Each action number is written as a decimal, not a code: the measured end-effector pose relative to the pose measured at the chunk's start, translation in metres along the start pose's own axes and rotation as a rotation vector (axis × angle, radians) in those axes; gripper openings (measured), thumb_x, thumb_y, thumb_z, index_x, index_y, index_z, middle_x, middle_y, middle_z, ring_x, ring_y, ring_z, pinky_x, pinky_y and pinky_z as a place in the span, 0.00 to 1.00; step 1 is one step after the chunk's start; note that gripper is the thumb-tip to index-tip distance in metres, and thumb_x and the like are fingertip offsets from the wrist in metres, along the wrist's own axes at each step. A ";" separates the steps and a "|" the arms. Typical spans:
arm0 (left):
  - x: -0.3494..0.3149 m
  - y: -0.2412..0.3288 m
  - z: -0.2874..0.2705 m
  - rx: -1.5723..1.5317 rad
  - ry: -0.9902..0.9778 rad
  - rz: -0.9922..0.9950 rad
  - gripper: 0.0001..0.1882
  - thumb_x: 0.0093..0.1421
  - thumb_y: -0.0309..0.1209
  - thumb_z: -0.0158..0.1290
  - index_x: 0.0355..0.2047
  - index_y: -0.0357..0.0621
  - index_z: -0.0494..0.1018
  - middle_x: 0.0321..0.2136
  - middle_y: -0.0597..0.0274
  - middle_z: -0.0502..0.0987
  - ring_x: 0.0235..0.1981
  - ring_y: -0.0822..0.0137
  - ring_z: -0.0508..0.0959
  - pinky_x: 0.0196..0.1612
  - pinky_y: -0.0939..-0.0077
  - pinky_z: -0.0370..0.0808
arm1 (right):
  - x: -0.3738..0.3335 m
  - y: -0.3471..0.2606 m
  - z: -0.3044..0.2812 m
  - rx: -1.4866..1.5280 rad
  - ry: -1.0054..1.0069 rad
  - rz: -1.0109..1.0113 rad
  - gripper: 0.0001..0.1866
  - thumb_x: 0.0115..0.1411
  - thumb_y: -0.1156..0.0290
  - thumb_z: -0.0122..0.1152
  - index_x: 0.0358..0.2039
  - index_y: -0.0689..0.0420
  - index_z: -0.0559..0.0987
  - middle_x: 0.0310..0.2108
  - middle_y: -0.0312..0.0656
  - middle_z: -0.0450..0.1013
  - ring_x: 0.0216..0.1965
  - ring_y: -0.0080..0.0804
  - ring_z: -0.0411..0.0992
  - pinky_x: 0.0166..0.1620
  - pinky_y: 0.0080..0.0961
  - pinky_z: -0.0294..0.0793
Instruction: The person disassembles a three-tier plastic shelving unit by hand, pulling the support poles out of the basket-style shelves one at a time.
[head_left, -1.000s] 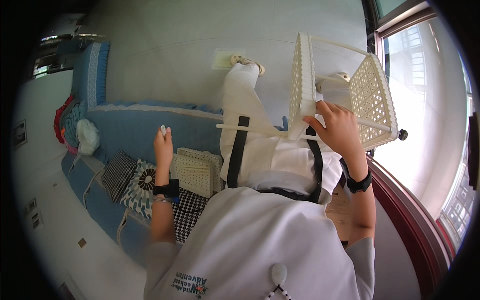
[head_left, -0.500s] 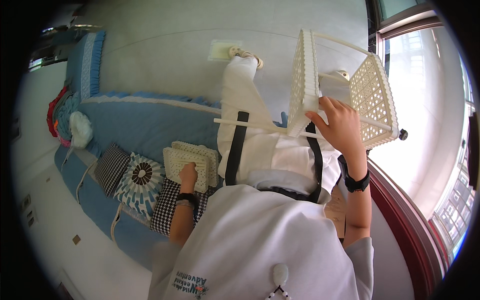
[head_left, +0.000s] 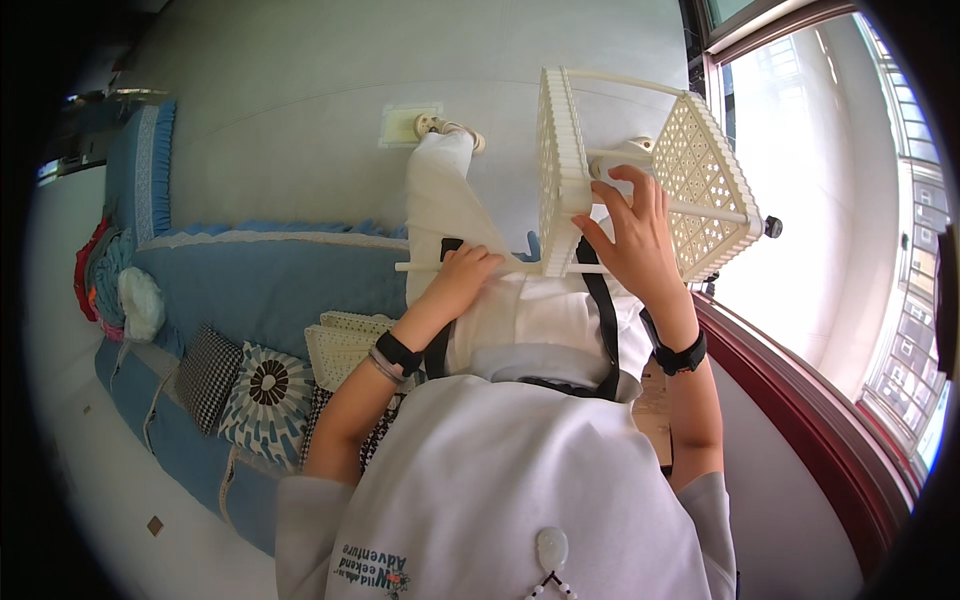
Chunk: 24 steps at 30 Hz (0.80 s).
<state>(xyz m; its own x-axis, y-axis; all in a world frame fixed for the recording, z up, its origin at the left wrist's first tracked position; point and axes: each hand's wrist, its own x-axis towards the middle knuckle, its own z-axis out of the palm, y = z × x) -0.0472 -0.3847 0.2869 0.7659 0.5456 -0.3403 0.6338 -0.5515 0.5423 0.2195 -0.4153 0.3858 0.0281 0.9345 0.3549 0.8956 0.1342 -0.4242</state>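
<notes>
A cream plastic rack lies sideways across my lap, its two perforated tray shelves, the nearer tray [head_left: 560, 160] and the farther tray [head_left: 705, 185], joined by white tubes. My right hand [head_left: 640, 230] is at the nearer tray's edge, with thumb and index finger curved about its corner and the other fingers loosely bent. A white tube [head_left: 408, 267] sticks out leftward from that tray over my thighs. My left hand [head_left: 462, 283] is closed over this tube, fingers curled down; its fingertips are partly hidden.
More cream trays [head_left: 345, 345] lean on the blue-covered sofa [head_left: 280, 285] to my left, beside a patterned cushion [head_left: 265, 385] and a houndstooth cushion [head_left: 208, 375]. Folded cloths and a white bag [head_left: 142, 303] lie farther left. A window sill [head_left: 790, 420] runs along my right.
My left hand has left the trays on the sofa and come right to the tube over my lap. My right hand's fingers have loosened slightly at the tray. The whole view has shifted.
</notes>
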 end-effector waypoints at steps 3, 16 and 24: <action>-0.001 -0.007 0.009 -0.078 0.015 0.009 0.16 0.54 0.24 0.53 0.45 0.46 0.74 0.40 0.58 0.74 0.45 0.54 0.70 0.48 0.63 0.66 | -0.032 0.004 0.005 0.062 0.066 0.011 0.13 0.51 0.68 0.66 0.35 0.57 0.74 0.34 0.39 0.68 0.37 0.41 0.68 0.42 0.35 0.67; -0.009 0.004 -0.028 -0.242 0.126 -0.008 0.16 0.58 0.20 0.48 0.48 0.38 0.71 0.39 0.52 0.72 0.40 0.50 0.73 0.43 0.63 0.71 | -0.028 0.020 0.037 0.119 -0.355 -0.013 0.08 0.52 0.68 0.64 0.27 0.55 0.73 0.24 0.38 0.69 0.30 0.38 0.71 0.39 0.33 0.66; -0.017 0.038 -0.074 -0.046 0.390 0.021 0.14 0.57 0.20 0.49 0.45 0.41 0.71 0.39 0.57 0.72 0.43 0.55 0.70 0.49 0.63 0.65 | 0.007 -0.026 -0.027 0.047 -0.330 -0.072 0.10 0.52 0.66 0.65 0.26 0.55 0.72 0.21 0.37 0.68 0.22 0.36 0.71 0.29 0.29 0.70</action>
<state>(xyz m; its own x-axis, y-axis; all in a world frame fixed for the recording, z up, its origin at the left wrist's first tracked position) -0.0442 -0.3684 0.3708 0.6745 0.7381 -0.0165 0.6061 -0.5409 0.5831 0.2087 -0.4215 0.4214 -0.1866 0.9774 0.0997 0.8686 0.2116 -0.4481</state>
